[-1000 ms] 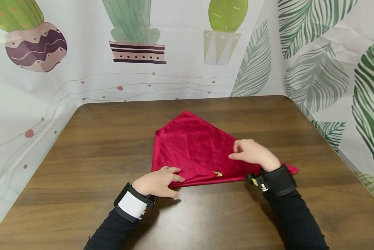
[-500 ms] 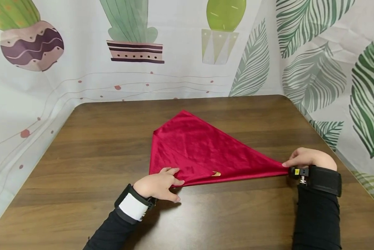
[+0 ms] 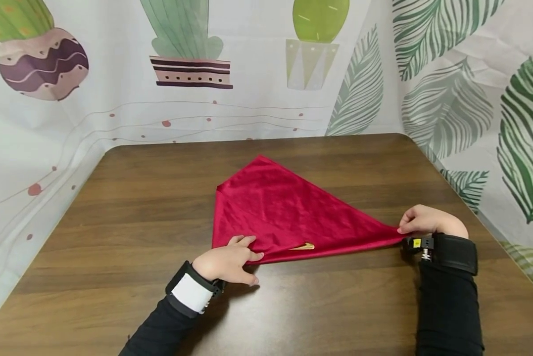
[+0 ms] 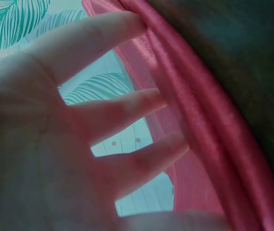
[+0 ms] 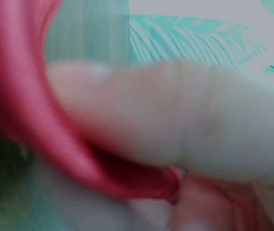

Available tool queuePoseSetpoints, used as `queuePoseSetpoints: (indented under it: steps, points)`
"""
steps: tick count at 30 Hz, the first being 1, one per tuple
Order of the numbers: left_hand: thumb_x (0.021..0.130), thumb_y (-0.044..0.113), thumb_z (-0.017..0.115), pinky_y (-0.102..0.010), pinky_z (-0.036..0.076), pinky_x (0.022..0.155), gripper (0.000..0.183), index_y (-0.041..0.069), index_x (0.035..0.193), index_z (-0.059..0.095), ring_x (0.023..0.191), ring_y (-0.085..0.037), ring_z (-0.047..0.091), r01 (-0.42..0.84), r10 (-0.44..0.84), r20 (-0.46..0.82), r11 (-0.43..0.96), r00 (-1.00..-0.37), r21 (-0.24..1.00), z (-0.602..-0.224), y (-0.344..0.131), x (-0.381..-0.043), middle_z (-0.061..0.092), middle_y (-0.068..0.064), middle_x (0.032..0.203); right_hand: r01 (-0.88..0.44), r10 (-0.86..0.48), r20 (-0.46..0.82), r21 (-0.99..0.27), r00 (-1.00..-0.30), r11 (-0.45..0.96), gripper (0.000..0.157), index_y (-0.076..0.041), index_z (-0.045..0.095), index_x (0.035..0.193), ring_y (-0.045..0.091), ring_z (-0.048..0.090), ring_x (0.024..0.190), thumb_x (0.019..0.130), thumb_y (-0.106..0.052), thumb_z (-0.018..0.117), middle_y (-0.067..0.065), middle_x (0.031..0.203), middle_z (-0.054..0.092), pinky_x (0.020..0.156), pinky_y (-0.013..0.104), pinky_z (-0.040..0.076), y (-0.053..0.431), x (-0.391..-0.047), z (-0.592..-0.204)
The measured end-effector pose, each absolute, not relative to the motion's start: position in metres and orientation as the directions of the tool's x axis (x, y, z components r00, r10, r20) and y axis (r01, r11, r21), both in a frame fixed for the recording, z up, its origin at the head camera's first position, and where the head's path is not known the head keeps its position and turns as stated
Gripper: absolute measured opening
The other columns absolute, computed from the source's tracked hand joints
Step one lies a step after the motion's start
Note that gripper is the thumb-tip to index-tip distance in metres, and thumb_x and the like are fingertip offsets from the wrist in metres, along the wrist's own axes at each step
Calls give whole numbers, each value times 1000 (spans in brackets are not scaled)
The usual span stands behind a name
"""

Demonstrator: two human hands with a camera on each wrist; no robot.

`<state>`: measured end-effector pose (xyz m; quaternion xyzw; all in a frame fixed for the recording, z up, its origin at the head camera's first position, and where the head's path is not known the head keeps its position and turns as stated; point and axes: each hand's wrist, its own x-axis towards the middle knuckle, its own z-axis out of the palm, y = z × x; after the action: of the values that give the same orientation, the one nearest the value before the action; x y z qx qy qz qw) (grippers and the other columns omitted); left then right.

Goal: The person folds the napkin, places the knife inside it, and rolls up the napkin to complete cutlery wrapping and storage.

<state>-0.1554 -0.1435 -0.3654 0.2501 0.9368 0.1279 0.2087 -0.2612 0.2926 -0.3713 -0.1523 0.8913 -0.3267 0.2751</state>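
A red satin cloth (image 3: 288,207) lies folded into a pointed shape on the wooden table. Its long folded edge faces me, and a small gold patch (image 3: 305,246) shows near that edge. My left hand (image 3: 226,261) rests on the cloth's near left corner with fingers spread. In the left wrist view, the straight fingers (image 4: 127,103) reach to the rolled red edge (image 4: 194,106). At the far right tip, my right hand (image 3: 428,221) pinches the cloth. The right wrist view shows the red fabric (image 5: 35,106) bent between thumb and fingers, slightly blurred.
The brown wooden table (image 3: 150,207) has rounded far corners. Behind it hangs a white curtain (image 3: 257,113) printed with potted cacti and leaves. Both wrists wear black straps, the left with a white band (image 3: 190,293).
My right hand has moved right from over the cloth to its right tip, taken hold of it, and lately shifted slightly left. More gold shows. My left hand has stayed in place.
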Motion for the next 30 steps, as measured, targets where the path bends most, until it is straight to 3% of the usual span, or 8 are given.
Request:
queuePoseSetpoints:
  steps: [4, 10, 13, 17, 19, 25, 30]
  points:
    - [73, 33, 65, -47, 36, 88, 55, 12, 122, 54, 123, -39, 23, 424, 527, -319, 840, -788, 339, -367, -140, -161, 30, -17, 137, -153, -407, -270, -640, -873, 753, 14, 12, 59, 76, 6, 49, 57, 75, -2, 63, 1, 65, 57, 54, 22, 43, 291, -262, -369]
    - [74, 32, 64, -46, 35, 90, 55, 11, 123, 53, 124, -38, 22, 415, 515, -301, 844, -803, 339, -369, -133, -173, 29, -17, 137, -120, -137, 7, -520, -991, 846, 20, 5, 61, 83, 21, 51, 64, 79, -14, 63, 8, 71, 59, 57, 32, 38, 282, -260, -361]
    - [74, 32, 63, -47, 35, 90, 54, 12, 123, 53, 125, -37, 21, 399, 503, -308, 850, -808, 344, -369, -132, -177, 28, -16, 138, -47, -68, -20, -525, -998, 850, 26, 6, 60, 86, 20, 53, 65, 80, -19, 62, 7, 69, 61, 59, 33, 39, 278, -260, -361]
    - [74, 33, 64, -48, 35, 90, 54, 13, 124, 53, 125, -37, 20, 392, 499, -320, 854, -805, 343, -367, -135, -178, 28, -16, 138, 21, -93, -161, -597, -983, 802, 26, 11, 54, 92, 14, 59, 62, 81, -12, 60, 4, 67, 61, 58, 28, 47, 278, -261, -359]
    - [74, 32, 64, -48, 35, 90, 53, 13, 123, 54, 126, -37, 20, 397, 507, -321, 848, -800, 351, -365, -136, -178, 28, -17, 138, 21, -102, -163, -619, -981, 785, 23, 12, 53, 93, 15, 60, 62, 82, -8, 58, 5, 68, 60, 56, 26, 49, 276, -260, -355]
    - [73, 30, 65, -46, 34, 90, 51, 13, 120, 56, 126, -35, 21, 410, 531, -309, 830, -789, 379, -362, -137, -178, 29, -18, 137, -109, -97, 51, -564, -994, 819, 20, 7, 54, 93, 14, 58, 57, 84, -12, 56, 7, 66, 60, 51, 26, 43, 255, -250, -328]
    - [75, 30, 63, -46, 32, 92, 49, 13, 120, 56, 124, -35, 25, 436, 550, -303, 821, -778, 369, -360, -137, -178, 32, -18, 136, -234, -73, 284, -588, -956, 774, 21, 3, 54, 96, 9, 57, 54, 84, -13, 58, 12, 70, 61, 47, 23, 42, 215, -231, -304]
